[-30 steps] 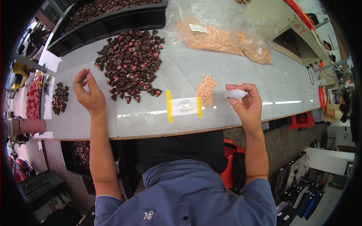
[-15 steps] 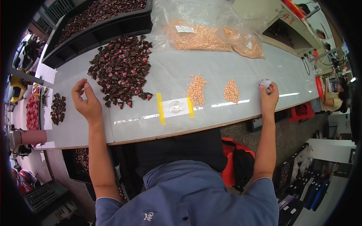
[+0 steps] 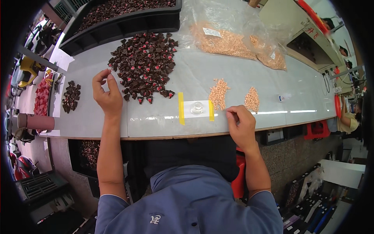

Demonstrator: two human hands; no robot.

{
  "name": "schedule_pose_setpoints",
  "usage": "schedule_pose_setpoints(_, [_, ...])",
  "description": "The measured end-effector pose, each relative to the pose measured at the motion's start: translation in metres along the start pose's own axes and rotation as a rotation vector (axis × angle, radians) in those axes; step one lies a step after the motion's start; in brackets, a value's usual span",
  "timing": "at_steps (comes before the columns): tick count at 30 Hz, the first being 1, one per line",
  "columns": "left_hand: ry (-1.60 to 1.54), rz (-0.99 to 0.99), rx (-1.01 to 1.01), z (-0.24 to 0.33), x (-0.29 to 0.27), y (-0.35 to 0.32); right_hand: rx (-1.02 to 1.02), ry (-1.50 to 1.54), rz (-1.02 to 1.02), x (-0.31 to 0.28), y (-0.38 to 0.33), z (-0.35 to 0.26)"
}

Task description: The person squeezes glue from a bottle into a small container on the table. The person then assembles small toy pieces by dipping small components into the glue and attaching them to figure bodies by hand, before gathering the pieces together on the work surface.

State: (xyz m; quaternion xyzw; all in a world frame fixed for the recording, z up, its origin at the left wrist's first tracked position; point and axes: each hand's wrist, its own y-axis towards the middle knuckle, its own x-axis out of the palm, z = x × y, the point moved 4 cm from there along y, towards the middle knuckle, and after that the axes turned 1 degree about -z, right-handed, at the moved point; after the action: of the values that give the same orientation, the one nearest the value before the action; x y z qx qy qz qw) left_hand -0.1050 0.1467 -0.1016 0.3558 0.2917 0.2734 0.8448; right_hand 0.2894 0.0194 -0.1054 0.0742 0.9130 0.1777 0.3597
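Note:
My left hand (image 3: 108, 93) is raised just left of a large pile of dark brown pieces with red-pink spots (image 3: 146, 68). Its fingers curl toward the thumb; whether anything sits between the tips is hidden. My right hand (image 3: 242, 124) hovers at the table's near edge, thumb and forefinger drawn close together, below a pile of small tan pieces (image 3: 219, 94). What its fingertips hold, if anything, is too small to see. Between the hands, yellow tape (image 3: 181, 111) borders a white card (image 3: 190, 113) bearing a clear round object (image 3: 198, 107). A small white object (image 3: 281, 98) lies on the right.
A second tan pile (image 3: 252, 100) lies right of the first. Clear bags of tan pieces (image 3: 228, 43) and a black tray (image 3: 128, 24) of dark pieces stand at the back. At left are a small dark pile (image 3: 71, 96) and a pink cylinder (image 3: 41, 121). A person sits far right.
My right hand has let go of the small white object, now on the table, and moved left toward the tan piles. The left hand stays beside the dark pile; the whole view has shifted.

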Motion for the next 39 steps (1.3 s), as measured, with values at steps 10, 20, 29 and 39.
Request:
schedule_pose_setpoints(10, [-0.003, 0.023, 0.018, 0.006, -0.004, -0.001, -0.008, -0.198, 0.021, 0.011, 0.011, -0.001])
schedule_pose_setpoints(20, [-0.168, 0.083, 0.102, 0.033, -0.015, 0.002, 0.05, -0.057, 0.117, 0.001, 0.004, 0.005])
schedule_pose_setpoints(29, [-0.703, -0.942, -0.619, 0.163, -0.013, -0.119, -0.254, 0.155, -0.142, -0.003, -0.014, -0.053])
schedule_pose_setpoints(39, [-0.822, -0.967, -0.929, 0.159, 0.005, -0.158, -0.566, 0.031, -0.412, 0.031, -0.011, -0.089])
